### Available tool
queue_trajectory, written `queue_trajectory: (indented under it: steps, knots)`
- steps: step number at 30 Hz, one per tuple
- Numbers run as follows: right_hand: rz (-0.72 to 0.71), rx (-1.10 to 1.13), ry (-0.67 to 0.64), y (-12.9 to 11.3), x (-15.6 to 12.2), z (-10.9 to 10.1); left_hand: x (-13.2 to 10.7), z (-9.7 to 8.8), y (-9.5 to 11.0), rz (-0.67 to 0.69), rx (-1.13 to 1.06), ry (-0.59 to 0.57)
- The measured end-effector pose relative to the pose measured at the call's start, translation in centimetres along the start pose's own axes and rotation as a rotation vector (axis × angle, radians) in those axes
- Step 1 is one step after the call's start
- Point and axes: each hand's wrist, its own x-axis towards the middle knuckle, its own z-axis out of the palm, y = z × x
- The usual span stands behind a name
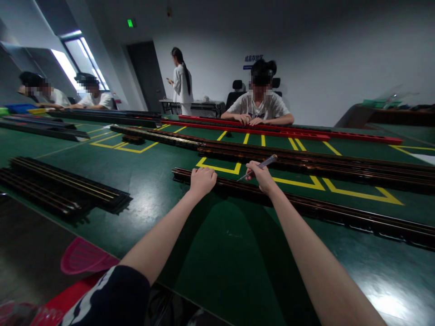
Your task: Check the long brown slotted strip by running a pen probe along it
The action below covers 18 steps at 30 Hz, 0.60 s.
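Observation:
A long dark metal rail (319, 209) with brownish shine lies across the green table in front of me. Near its left end, my left hand (203, 179) is closed over it, fingers curled round the far side. My right hand (259, 175) grips a screwdriver (268, 161) with a greyish, partly see-through handle. Its thin shaft slants down to the left, the tip close to the rail between my hands; whether it touches cannot be made out. Just beyond lies a bundle of similar long rails (306, 160).
More dark rails (64, 183) are stacked at the left. Red long rails (288, 130) lie farther back, where a person (258, 104) works opposite. Yellow tape (367, 195) marks the green table (152, 181). A pink basket (84, 258) sits below its left edge.

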Motion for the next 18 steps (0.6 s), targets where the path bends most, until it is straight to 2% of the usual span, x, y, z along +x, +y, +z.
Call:
queue_trajectory:
  steps: [18]
  knots:
    - [0.0,-0.015,-0.017,-0.3,-0.28,-0.03,0.02,0.07,-0.18,0.016,-0.032,0.007]
